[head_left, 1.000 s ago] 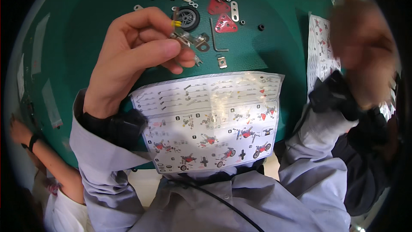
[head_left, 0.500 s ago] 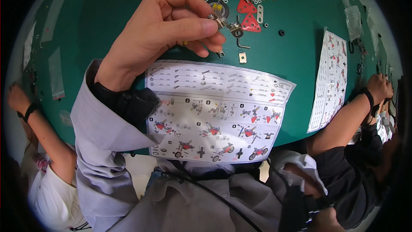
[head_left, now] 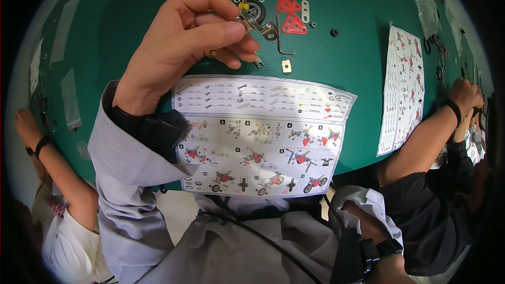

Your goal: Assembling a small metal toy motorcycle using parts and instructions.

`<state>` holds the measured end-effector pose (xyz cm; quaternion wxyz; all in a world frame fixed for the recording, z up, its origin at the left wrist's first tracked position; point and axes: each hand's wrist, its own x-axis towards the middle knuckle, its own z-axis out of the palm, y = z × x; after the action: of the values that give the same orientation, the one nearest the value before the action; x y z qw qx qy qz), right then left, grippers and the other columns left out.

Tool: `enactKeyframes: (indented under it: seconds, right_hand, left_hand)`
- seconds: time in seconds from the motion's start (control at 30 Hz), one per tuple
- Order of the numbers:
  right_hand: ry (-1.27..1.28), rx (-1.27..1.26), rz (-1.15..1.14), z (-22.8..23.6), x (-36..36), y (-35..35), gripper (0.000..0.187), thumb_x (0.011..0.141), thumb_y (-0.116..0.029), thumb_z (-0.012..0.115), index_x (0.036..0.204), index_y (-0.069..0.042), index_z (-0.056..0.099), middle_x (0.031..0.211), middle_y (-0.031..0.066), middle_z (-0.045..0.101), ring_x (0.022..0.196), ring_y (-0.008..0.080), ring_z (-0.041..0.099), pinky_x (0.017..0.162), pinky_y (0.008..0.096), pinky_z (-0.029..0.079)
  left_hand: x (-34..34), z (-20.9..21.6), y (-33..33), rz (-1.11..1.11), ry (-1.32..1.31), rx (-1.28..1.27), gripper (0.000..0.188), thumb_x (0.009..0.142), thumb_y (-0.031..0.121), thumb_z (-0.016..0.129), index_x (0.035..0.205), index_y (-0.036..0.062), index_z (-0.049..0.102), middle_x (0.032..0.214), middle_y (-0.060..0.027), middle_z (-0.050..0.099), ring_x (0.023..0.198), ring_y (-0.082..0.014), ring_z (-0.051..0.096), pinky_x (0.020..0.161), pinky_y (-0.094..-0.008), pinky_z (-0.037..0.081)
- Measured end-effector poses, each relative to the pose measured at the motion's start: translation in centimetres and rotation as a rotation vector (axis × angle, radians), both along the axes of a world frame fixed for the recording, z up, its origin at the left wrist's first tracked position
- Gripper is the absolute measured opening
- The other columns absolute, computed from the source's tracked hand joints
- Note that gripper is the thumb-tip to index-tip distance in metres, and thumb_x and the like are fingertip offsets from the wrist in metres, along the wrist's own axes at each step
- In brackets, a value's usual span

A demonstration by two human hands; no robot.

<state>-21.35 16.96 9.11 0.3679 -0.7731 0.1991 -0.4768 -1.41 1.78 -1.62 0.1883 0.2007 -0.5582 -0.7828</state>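
Note:
My left hand [head_left: 192, 39] is raised above the green table, thumb and fingers pinching a small metal bracket assembly [head_left: 269, 33]. A yellow piece [head_left: 243, 6] shows beside its upper end; whether it is fixed there I cannot tell. Right of the assembly lies an L-shaped hex key [head_left: 279, 37]. A small square plate with a hole [head_left: 286, 66] rests just below the hex key. Behind my fingertips is a black-tyred wheel [head_left: 256, 10], partly covered. My right hand [head_left: 393, 272] hangs low at the bottom right, off the table, its fingers out of sight.
A printed instruction sheet [head_left: 263, 137] lies along the table's near edge. Farther out are red triangular plates [head_left: 294, 23], perforated strips [head_left: 305, 11], a black ring [head_left: 334, 32] and several nuts and screws. Another sheet [head_left: 402, 89] lies rightward. Other people's arms [head_left: 426, 142] flank me.
The view has shifted slightly. My left hand has moved a little left with the bracket assembly, which now appears apart from the hex key it overlapped before. My right hand stays low.

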Motion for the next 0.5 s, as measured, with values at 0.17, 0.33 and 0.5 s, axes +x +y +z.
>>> enactKeyframes:
  seconds: [0.17,0.33,0.5]
  right_hand:
    - [-0.069,-0.042,0.026,0.2,7.4,0.4,0.024,0.084,-0.033,0.057,0.089,-0.010,0.061,0.089,0.0071,0.060,0.080,0.0163,0.056,0.075,0.0295,0.044]
    - [-0.104,-0.094,0.001,1.6,6.3,4.5,0.024,0.084,-0.034,0.057,0.090,-0.011,0.061,0.091,0.0065,0.060,0.082,0.0161,0.055,0.077,0.0299,0.044]
    - [-0.162,-0.154,0.027,2.6,5.3,9.3,0.024,0.085,-0.036,0.057,0.092,-0.013,0.062,0.093,0.0060,0.060,0.084,0.0159,0.055,0.078,0.0304,0.044]
  left_hand:
    - [1.0,-0.1,0.1,0.030,-0.067,-0.103,0.029,0.082,0.027,0.063,0.098,0.0027,0.057,0.082,-0.0111,0.067,0.074,-0.0193,0.067,0.060,-0.0265,0.055]
    - [0.0,0.0,-0.2,-0.009,-0.016,-0.049,0.026,0.083,0.020,0.063,0.098,0.0004,0.057,0.083,-0.0138,0.066,0.075,-0.0218,0.067,0.062,-0.0275,0.055]
    - [0.2,0.1,0.1,0.001,0.009,0.008,0.019,0.084,0.013,0.063,0.095,-0.0010,0.057,0.084,-0.0163,0.066,0.077,-0.0238,0.067,0.063,-0.0283,0.055]
